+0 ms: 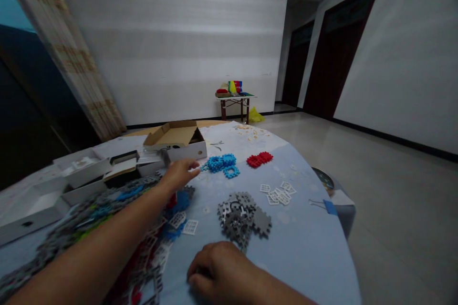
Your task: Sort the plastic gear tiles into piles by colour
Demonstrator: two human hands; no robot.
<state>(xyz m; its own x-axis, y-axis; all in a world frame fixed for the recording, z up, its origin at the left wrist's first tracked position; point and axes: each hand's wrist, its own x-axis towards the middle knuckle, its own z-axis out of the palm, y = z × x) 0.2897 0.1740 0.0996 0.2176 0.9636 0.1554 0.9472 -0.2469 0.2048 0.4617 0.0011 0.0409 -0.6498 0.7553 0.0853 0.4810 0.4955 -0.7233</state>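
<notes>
My left hand (180, 175) reaches out over the left heap, thumb and fingertips a little apart, with nothing visible between them. Just beyond its fingertips lies a cluster of blue square plastic pieces with toothed edges (215, 164). My right hand (220, 269) rests at the table's near side with curled fingers; whatever they may hold is hidden. Ahead of it sits a pile of grey toothed plastic pieces (236, 219). Under and beside my left forearm spreads a mixed heap of grey, blue, red, green and white pieces (132, 193), partly covered by the arm.
Red toothed pieces (259, 159) and white lattice window pieces (280, 195) lie in separate groups on the right. Small pale pieces (252, 132) are scattered at the back. An open cardboard box (188, 151) and white trays (39, 205) stand left. The round table's edge (343, 233) curves right.
</notes>
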